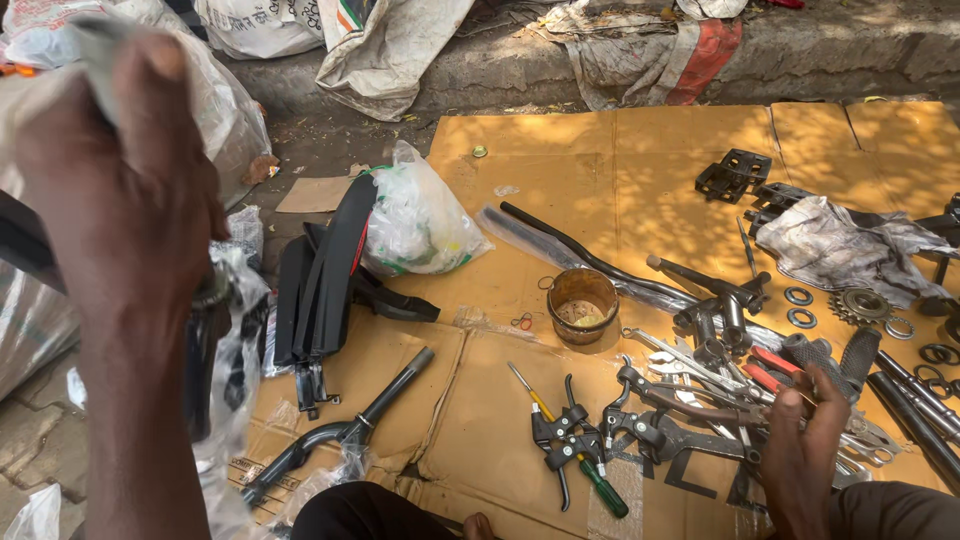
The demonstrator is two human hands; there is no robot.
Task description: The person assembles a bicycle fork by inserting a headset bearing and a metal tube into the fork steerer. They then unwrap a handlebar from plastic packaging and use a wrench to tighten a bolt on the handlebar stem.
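While bicycle parts lie spread on cardboard (640,150), both hands are occupied.
Left hand (120,190), at nine o'clock, grips a plastic-wrapped dark part (205,340) upright, steadying it; right hand (805,440), at four o'clock, closes on pliers (700,405) among spanners.

Bare cardboard (600,170) up at the top middle, with lots of room to reach across. Another open patch low down, between the bent black tube (340,430) and the pliers (565,440). On the right, a crowded heap of wrenches (690,365) and metal parts, with hardly any gap between them. Small tin (583,303) standing in the middle. Black mudguards (325,280) and a plastic bag (420,220) blocking the left side. Crumpled cloth (850,245) covering the far right.
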